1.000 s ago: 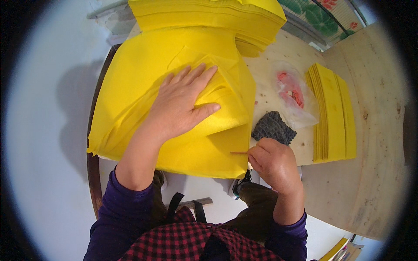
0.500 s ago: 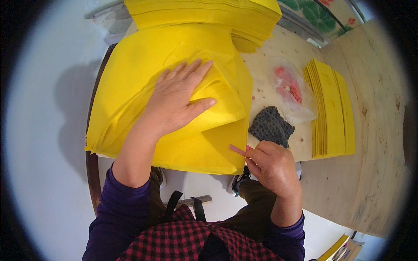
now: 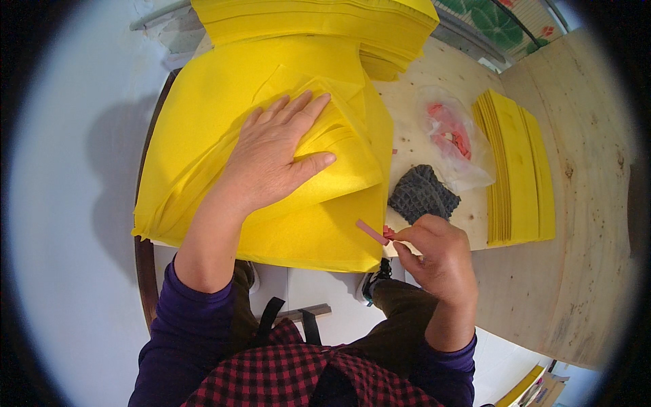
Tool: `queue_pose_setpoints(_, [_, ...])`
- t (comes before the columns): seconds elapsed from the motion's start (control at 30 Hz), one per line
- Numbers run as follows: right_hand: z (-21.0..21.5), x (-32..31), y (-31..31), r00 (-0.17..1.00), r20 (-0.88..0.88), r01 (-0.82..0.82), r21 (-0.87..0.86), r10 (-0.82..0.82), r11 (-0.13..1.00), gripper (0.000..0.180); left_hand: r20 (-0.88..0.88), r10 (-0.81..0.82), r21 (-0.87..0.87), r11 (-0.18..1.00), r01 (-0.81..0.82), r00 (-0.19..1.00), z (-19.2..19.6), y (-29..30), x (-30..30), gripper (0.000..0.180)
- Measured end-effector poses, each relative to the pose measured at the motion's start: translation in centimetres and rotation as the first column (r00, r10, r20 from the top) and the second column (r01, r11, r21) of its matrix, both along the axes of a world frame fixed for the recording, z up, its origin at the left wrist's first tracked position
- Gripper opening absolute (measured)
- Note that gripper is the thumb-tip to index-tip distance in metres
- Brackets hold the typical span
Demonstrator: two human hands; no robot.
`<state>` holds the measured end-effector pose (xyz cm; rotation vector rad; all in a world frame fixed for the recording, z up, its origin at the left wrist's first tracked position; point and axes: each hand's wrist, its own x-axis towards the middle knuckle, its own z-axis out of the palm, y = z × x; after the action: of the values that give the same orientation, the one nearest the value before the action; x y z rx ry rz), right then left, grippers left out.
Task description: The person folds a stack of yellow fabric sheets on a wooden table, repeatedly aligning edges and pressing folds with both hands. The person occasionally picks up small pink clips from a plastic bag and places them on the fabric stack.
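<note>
Right hand (image 3: 434, 254) at table's near edge, fingers pinched on pink strip (image 3: 372, 232), tip touching yellow sheet stack (image 3: 312, 224) corner. Left hand (image 3: 271, 156) flat, fingers spread, pressing folded sheets. Beyond: grey mesh pad (image 3: 422, 195), plastic bag (image 3: 453, 139), yellow strip pile (image 3: 519, 169) w/ bare wooden table (image 3: 583, 203) to right.

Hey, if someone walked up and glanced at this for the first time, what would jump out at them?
The big pile of bright yellow sheets filling the upper left, with the left hand pressed flat on its folded top layers. Just right of the pile's lower corner, the right hand pinches a small pink strip. Further right on the wooden table lies a neat yellow stack.
</note>
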<state>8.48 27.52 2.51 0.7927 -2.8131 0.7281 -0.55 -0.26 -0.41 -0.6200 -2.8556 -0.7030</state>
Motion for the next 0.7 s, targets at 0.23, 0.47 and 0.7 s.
queue_pose_setpoints(0.23, [0.1,-0.8,0.0,0.999,-0.042,-0.002,-0.107,-0.003,0.994,0.021,0.006,0.004,0.005,1.000,-0.004,1.000,0.2,0.0,0.1,0.079])
queue_pose_setpoints(0.47, [-0.5,-0.9,-3.1,0.993,0.045,-0.112,0.103,0.108,0.988,0.045,-0.009,0.008,0.014,1.000,-0.008,1.000,0.0,0.1,0.0,0.077])
queue_pose_setpoints(0.7, [0.2,-0.4,-2.6,0.990,0.120,-0.092,0.206,0.068,0.974,0.051,-0.026,-0.006,0.033,0.999,0.007,1.000,-0.1,0.0,0.0,0.077])
